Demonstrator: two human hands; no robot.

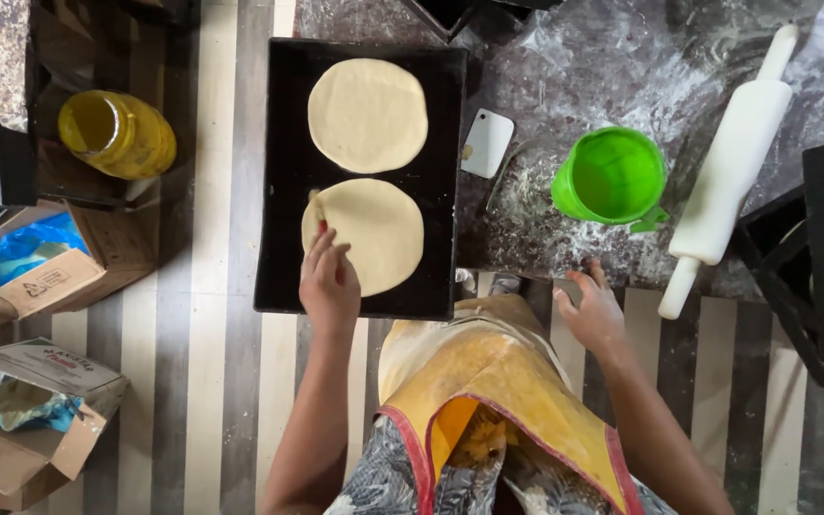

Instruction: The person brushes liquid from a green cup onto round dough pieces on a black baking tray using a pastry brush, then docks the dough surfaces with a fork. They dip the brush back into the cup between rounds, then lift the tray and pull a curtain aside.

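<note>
Floured counter (565, 86) aside, two dough rounds are laid on the black tray (283, 172), the nearer round (379, 234) touched by the left hand's (328, 281) loosely spread fingers, the right hand (591, 310) open and empty at the counter edge.

Striped floor (212, 315), floury dark counter (603, 57)

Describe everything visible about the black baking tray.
The black baking tray is rectangular with a low raised rim, dark and matte, probably metal. It sits level, jutting off the floured counter's edge over the striped floor. Two flat round dough discs lie inside, far and near. The left hand touches the near disc's edge.
</note>
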